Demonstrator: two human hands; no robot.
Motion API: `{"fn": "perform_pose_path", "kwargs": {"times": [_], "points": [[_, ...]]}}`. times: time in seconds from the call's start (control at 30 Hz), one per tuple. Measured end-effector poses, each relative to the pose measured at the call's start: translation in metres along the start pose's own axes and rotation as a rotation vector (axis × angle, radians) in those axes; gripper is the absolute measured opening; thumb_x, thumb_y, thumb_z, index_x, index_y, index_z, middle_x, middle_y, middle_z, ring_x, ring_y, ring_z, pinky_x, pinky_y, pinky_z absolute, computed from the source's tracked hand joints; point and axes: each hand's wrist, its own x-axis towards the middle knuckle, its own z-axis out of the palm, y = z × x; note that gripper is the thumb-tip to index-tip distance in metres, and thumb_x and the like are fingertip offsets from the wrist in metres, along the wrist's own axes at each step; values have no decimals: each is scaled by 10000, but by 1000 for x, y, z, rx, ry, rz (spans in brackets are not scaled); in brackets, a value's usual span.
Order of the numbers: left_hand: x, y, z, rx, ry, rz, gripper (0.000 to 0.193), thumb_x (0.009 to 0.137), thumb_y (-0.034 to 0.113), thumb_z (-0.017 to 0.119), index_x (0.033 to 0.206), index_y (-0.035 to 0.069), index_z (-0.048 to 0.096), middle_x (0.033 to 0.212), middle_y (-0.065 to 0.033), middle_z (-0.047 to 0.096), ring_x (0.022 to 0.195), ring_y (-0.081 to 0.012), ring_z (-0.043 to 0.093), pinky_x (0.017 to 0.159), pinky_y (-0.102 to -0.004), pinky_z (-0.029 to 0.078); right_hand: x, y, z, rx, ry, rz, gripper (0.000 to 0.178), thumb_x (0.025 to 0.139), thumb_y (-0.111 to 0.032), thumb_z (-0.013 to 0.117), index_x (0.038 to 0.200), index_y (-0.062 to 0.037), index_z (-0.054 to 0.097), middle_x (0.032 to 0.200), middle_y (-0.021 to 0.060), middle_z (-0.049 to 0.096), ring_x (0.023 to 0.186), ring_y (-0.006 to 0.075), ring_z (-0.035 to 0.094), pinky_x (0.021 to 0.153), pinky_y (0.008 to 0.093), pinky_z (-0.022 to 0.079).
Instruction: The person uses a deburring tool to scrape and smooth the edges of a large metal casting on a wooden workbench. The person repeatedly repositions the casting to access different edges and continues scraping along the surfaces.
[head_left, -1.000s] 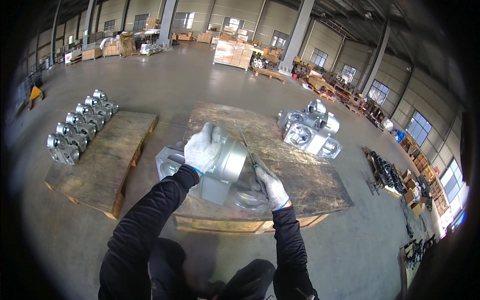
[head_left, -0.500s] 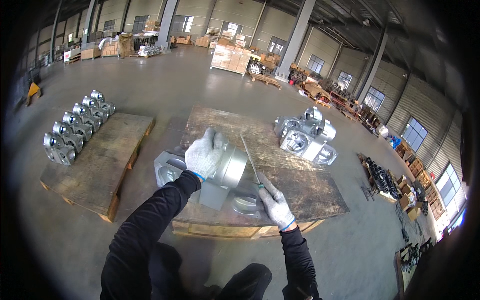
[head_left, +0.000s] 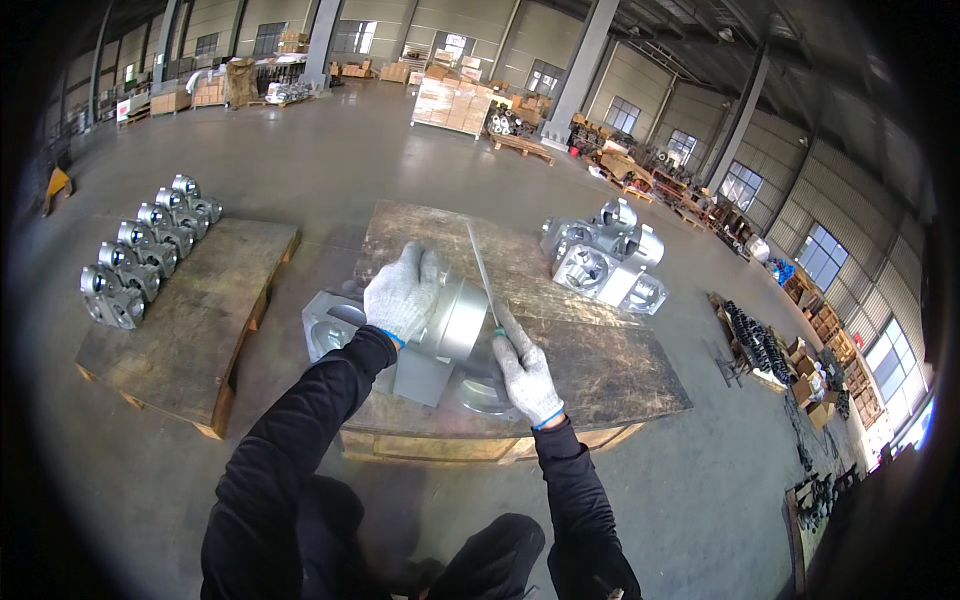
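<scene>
Holds a slim file (head_left: 481, 268) in the right hand (head_left: 527, 380), with the fingers closed around the green handle (head_left: 499, 331) and one finger laid forward along it. Points the long blade (head_left: 475, 245) toward the far side, leaning slightly left. Places the blade just beside the right end of a large silver metal part (head_left: 460, 320); cannot tell from this view whether touching. Rests the left hand (head_left: 402, 295) on top of the metal part, fingers close together and aimed at the far side; cannot tell whether clamped or merely laid on. Sets the hands apart from each other. Wears pale gloves (head_left: 530, 385) with blue edges, below black sleeves (head_left: 290, 450).

Sits at the near left of the wooden table (head_left: 610, 370), with round openings to the left and a broad cylinder to the right. Beside the right hand: a curved metal rim (head_left: 485, 395), partly covered. At the far right of the table: a group of similar parts (head_left: 600, 270). To the left, across a strip of floor (head_left: 325, 235): a low pallet (head_left: 190, 320) with a row of silver parts (head_left: 145, 250) along its left edge.
</scene>
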Motion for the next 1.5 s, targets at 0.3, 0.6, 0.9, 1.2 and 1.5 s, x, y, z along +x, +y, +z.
{"fn": "perform_pose_path", "kwargs": {"times": [0.3, 0.6, 0.9, 1.2, 1.5], "points": [[0, 2, -1, -1, -22, -31, 392, 1097, 434, 467, 1225, 112, 651, 970, -274, 741, 977, -507, 702, 845, -611, 527, -15, 2, 21, -122, 111, -276, 484, 1087, -137, 558, 1567, -74, 540, 1500, 130, 650, 1353, 261, 614, 1278, 468, 238], [1, 4, -2, 18, -11, -21, 398, 1094, 435, 468, 1241, 112, 648, 984, -273, 741, 991, -500, 702, 849, -603, 531, -30, 3, 37, -197, 221, -318, 519, 977, -41, 633, 1495, -44, 609, 1283, 158, 661, 1232, 333, 578, 1260, 523, 190], [-1, 3, -2, 24, 20, 13, 449, 1097, 439, 458, 1266, 82, 669, 995, -274, 746, 990, -490, 707, 858, -596, 538, -37, -14, 45, -307, 272, -361, 563, 978, -11, 643, 1533, -90, 590, 1245, 228, 720, 1257, 356, 654, 1183, 439, 386], [-1, 4, -3, 35, 0, -36, 468, 1094, 474, 444, 1268, 106, 674, 1030, -283, 743, 1005, -502, 703, 889, -610, 531, -17, -29, 38, -475, 314, -383, 521, 999, -116, 660, 1517, -108, 604, 1300, 227, 710, 1294, 353, 648, 1247, 511, 297], [2, -2, 2, 60, 20, 14, 465, 1096, 464, 438, 1256, 96, 674, 1010, -295, 737, 983, -516, 697, 854, -615, 530, -32, -42, 29, -641, 340, -536, 569, 984, -119, 674, 1541, -200, 591, 1085, 157, 768, 1166, 346, 694, 1183, 569, 299]]}}
